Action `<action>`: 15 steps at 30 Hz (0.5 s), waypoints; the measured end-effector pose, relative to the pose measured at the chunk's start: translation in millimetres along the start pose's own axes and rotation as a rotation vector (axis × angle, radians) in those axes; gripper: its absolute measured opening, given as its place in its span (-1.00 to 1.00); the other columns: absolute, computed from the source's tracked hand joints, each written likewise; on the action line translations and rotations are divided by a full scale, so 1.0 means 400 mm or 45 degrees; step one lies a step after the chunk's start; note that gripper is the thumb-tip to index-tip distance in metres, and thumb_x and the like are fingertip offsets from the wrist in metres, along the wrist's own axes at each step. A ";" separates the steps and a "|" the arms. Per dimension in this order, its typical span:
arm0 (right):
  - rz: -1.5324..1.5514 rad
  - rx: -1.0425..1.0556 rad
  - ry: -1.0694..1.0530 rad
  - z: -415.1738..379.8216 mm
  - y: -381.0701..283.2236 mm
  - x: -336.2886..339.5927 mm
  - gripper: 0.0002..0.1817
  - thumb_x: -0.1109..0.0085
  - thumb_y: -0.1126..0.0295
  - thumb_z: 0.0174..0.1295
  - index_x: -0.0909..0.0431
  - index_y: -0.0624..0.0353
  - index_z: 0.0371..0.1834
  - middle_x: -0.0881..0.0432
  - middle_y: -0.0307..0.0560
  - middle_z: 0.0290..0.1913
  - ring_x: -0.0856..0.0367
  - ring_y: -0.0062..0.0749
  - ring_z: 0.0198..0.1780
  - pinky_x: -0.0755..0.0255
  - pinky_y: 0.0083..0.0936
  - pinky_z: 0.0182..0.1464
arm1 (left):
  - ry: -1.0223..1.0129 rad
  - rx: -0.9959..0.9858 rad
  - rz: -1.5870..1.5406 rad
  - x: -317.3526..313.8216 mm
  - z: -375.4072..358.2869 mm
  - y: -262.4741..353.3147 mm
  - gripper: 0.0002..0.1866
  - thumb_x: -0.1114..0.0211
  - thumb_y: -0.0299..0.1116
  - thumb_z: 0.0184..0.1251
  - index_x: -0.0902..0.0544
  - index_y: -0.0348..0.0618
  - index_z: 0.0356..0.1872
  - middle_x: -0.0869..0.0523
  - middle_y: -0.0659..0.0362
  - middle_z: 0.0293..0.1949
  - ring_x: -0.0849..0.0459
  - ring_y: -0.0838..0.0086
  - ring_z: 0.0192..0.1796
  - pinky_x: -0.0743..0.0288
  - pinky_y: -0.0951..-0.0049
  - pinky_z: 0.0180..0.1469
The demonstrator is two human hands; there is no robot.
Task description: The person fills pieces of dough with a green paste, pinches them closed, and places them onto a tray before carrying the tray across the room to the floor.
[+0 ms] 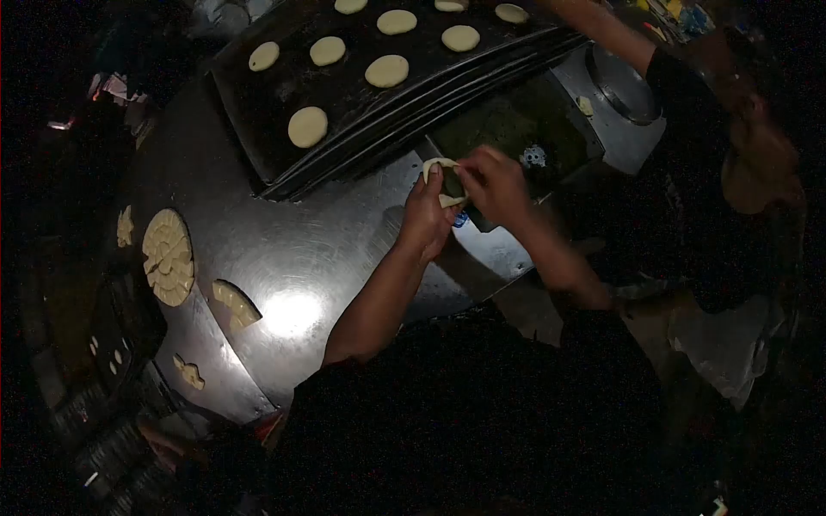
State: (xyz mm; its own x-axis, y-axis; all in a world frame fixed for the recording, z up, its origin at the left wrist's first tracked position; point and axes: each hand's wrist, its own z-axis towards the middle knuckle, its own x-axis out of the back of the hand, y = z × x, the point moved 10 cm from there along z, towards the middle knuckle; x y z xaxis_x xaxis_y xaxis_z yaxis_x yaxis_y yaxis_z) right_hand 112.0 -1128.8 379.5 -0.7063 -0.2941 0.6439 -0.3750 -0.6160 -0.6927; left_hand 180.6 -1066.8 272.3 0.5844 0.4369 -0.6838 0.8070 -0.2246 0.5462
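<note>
A pale strip of dough (440, 162), bent into a ring or curve, is held up between my two hands above the metal table. My left hand (423, 213) is closed around its left and lower side, with the thumb pointing up along it. The fingers of my right hand (496, 187) pinch the dough's right side and cover part of it. Just behind my hands lies a dark, greenish shallow pan (499, 129) with a small whitish patch in it. Something small and blue (460, 219) shows under my left hand.
A stack of dark baking trays (267, 103) carries several flat dough rounds (387, 70). On the metal table (344, 232) at left lie a scored dough disc (169, 257), a dough wedge (235, 303) and scraps (188, 371). Another person's arm (607, 33) reaches over a round metal dish (624, 84).
</note>
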 end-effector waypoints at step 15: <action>0.761 -0.165 0.312 -0.145 -0.271 0.076 -0.64 -0.31 0.47 0.05 -0.46 0.27 -0.08 -0.54 -0.10 -0.27 -0.55 -0.35 -0.07 -0.40 -0.37 0.09 | -0.684 -0.606 -0.047 -0.127 -0.342 0.163 -0.67 0.01 -0.27 0.44 -0.40 -0.14 0.13 -0.39 0.07 0.24 -0.38 0.35 0.26 -0.27 0.29 0.29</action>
State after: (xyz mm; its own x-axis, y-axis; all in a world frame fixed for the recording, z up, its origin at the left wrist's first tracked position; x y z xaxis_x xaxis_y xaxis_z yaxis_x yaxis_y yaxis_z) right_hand 96.4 -1028.5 455.2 -0.9259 -0.3738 0.0543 0.0657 -0.3010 -0.9514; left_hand 191.7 -984.5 408.9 0.6171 -0.0798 -0.7828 0.7742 0.2394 0.5859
